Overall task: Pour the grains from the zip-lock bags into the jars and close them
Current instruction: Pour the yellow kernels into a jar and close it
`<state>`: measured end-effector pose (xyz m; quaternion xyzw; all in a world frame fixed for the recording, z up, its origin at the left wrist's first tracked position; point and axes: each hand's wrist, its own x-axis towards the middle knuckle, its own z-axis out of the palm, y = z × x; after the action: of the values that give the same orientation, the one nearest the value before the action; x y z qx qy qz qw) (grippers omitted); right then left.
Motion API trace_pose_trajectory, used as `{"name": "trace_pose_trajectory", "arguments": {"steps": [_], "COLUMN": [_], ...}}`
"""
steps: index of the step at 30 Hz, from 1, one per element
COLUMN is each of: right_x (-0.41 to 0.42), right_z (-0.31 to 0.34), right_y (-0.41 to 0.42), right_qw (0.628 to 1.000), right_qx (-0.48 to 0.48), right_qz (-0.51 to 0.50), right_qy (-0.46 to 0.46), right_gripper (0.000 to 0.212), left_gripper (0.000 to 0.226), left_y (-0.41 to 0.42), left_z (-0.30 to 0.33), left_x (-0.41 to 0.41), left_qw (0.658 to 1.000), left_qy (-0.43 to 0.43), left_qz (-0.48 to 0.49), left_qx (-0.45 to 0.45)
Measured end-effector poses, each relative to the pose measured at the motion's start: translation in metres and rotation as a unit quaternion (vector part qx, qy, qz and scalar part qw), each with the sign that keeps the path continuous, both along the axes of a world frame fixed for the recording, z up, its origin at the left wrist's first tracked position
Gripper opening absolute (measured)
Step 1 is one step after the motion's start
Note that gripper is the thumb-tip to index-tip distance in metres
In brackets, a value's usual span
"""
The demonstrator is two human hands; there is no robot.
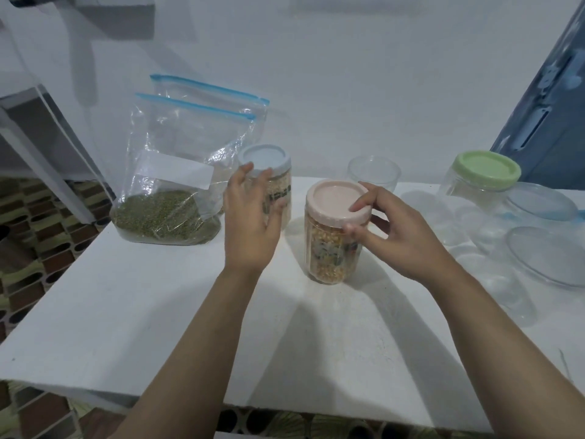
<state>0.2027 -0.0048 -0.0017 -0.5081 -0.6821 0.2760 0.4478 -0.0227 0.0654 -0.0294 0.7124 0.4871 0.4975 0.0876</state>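
- Pink-lidded jar (332, 245) is standing upright on the white tabletop (158, 312), near centre; clear ribbed plastic, showing yellow corn-like kernels filling it almost to the lid, with a printed label partly showing on its side.
- Pink lid (335, 198) is sitting on top of that jar, round with a raised rim.
- Right hand (399, 236) is gripping the pink lid's right edge: fingers (364, 202) are curling over the top, thumb is pressing the lid's side.
- Left hand (250, 223) is hovering just left of the pink-lidded jar, fingers spread wide and straight, holding nothing; it is overlapping the blue-lidded jar (278, 198) behind it, contact unclear.
- Blue-lidded jar is standing upright behind and left of the pink one, pale grains inside, pale blue lid (264, 158) on it.
- Zip-lock bag (171, 188) is standing at the tabletop's left rear, clear with blue zip strip, white label patch, green grains pooling in the bottom.
- Second zip-lock bag (221, 99) is standing just behind the first, clear, contents hard to tell.
- Open clear jar (373, 171) is standing behind the pink-lidded jar, no lid on it.
- Green-lidded jar (481, 175) is standing at the right rear, clear, looking unfilled.
- Clear plastic containers (544, 245) are lying in a cluster at the right edge.
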Motion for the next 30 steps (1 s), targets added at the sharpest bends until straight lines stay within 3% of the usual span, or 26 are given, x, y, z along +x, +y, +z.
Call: {"name": "trace_pose_trajectory", "arguments": {"steps": [2,5,9,15,24,30], "right_x": [0.002,-0.003,-0.017,-0.035,-0.046,-0.036], "right_z": [0.000,0.001,0.005,0.030,0.025,0.022], "right_y": [0.004,0.013,0.035,0.080,0.150,0.178], "right_qw": [0.999,0.999,0.995,0.934,0.900,0.896], "right_qx": [-0.011,0.002,0.020,0.026,0.044,0.044], "right_qz": [0.003,-0.004,-0.035,-0.140,-0.237,-0.254], "right_qy": [-0.030,-0.049,-0.091,-0.327,-0.364,-0.361], "right_gripper": [0.033,0.037,0.037,0.040,0.030,0.028], "left_gripper": [0.060,0.079,0.076,0.073,0.072,0.070], "left_y": [0.010,0.023,0.043,0.075,0.134,0.147], "left_z": [-0.003,-0.004,-0.010,-0.011,-0.001,-0.004], "left_x": [0.001,0.005,0.008,0.010,0.024,0.029], "left_qw": [0.999,0.995,0.996,0.995,0.994,0.995], "left_qy": [0.011,0.048,0.043,0.040,0.027,0.022], "left_qz": [0.038,0.051,0.039,0.043,0.028,0.006], "left_qx": [-0.038,-0.067,-0.073,-0.077,-0.105,-0.097]}}
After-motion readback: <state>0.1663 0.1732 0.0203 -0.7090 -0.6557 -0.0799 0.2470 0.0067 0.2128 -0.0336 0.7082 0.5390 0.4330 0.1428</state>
